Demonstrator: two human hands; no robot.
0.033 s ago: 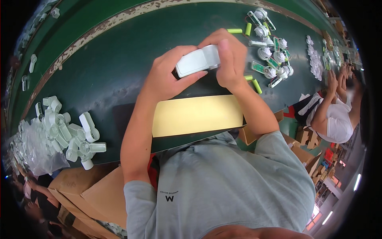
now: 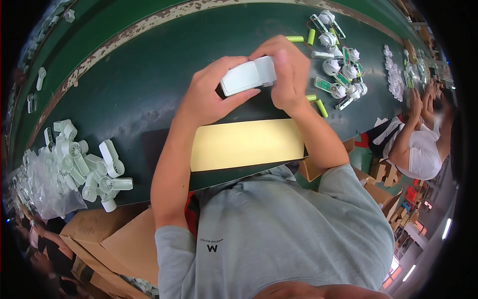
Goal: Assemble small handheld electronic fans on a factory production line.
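Note:
Both hands hold one white plastic handheld-fan housing (image 2: pixel 241 78) above the green table. My left hand (image 2: pixel 206 92) grips its wider, rounded-corner end, with the thumb along the near edge. My right hand (image 2: pixel 289 74) closes round the other end, its thumb on top, and hides much of that part. Below the hands, a yellow rectangular sheet (image 2: pixel 246 144) lies on the table near my body. To the right of my right hand are fan motor assemblies (image 2: pixel 331 66) with green circuit boards (image 2: pixel 323 84) and yellow-green battery cells (image 2: pixel 321 108).
A heap of white fan housings (image 2: pixel 74 164) lies at the left beside a clear plastic bag (image 2: pixel 50 189). Small translucent parts (image 2: pixel 394 74) lie at the far right, near a co-worker in white (image 2: pixel 418 154). Cardboard boxes (image 2: pixel 124 239) stand below the table's edge.

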